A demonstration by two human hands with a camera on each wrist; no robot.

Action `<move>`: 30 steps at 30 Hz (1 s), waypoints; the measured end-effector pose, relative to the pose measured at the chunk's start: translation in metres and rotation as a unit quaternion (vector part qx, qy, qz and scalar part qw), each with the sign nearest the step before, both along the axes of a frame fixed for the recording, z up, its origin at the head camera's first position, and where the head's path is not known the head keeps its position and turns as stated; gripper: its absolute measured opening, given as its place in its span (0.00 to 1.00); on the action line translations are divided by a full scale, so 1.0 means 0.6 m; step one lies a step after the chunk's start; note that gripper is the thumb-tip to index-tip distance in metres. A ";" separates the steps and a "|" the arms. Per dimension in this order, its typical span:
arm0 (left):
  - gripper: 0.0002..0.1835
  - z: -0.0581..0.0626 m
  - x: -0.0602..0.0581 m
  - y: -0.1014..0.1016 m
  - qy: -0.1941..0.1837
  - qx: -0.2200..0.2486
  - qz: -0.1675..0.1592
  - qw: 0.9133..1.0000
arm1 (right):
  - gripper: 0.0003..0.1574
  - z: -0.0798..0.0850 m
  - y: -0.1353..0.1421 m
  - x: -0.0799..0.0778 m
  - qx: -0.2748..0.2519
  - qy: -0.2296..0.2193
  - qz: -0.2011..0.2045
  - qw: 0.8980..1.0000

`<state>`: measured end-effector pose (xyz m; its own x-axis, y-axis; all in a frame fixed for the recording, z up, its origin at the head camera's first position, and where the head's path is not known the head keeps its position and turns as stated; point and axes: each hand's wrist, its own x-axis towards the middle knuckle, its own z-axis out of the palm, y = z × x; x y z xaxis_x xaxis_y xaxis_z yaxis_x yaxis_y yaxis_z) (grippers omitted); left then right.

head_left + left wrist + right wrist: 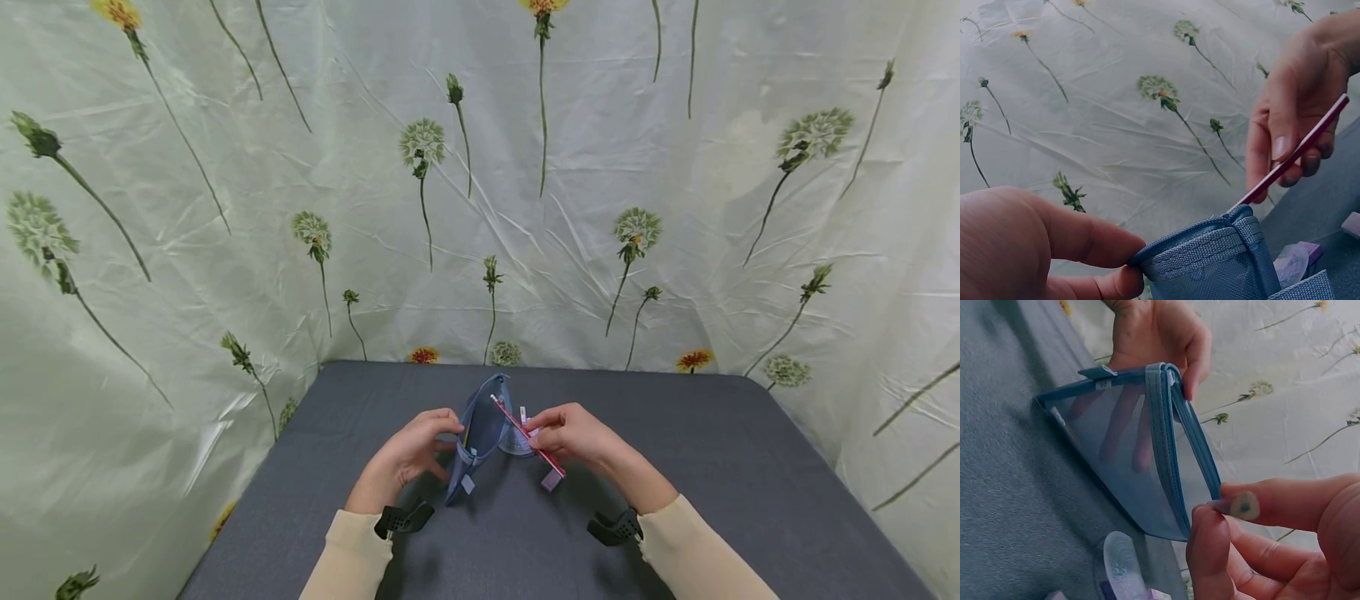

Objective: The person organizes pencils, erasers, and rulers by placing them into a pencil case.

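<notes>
A blue mesh zipper pouch point(486, 423) stands on edge, its mouth spread apart. My left hand point(416, 450) pinches the pouch's rim between thumb and forefinger, as the left wrist view shows; its other fingers show through the mesh in the right wrist view. My right hand point(577, 437) pinches a slim red pencil point(1300, 150) between thumb and fingers. The pencil slants, with its far tip at the pouch mouth and its blunt pale end point(1245, 506) facing the right wrist camera. A thin yellow strip shows just inside the pouch opening.
Behind the pouch lies a clear rounded plastic piece point(1121, 559). A small pale purple block point(551, 481) rests on the dark grey table point(360, 400) below my right hand. A white curtain point(360, 167) printed with dandelions hangs along the table's back and sides.
</notes>
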<state>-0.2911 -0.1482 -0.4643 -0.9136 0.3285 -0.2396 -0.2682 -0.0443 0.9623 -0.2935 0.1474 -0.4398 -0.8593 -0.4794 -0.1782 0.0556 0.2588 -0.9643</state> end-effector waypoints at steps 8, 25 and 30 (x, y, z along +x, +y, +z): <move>0.11 0.002 0.002 0.002 0.004 -0.007 0.002 1.000 | 0.24 0.015 -0.024 -0.017 0.010 0.003 -0.004 1.000; 0.10 0.002 0.000 0.005 -0.004 -0.001 -0.001 1.000 | 0.24 0.004 -0.078 -0.052 0.035 0.005 -0.024 0.999; 0.10 0.004 0.001 0.005 -0.003 0.001 -0.001 1.000 | 0.22 0.008 -0.091 -0.055 0.025 -0.004 -0.030 0.999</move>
<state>-0.2906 -0.1455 -0.4620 -0.9113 0.3308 -0.2453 -0.2749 -0.0449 0.9604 -0.3264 0.0929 -0.4350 -0.8845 -0.4180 -0.2072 0.0791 0.3033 -0.9496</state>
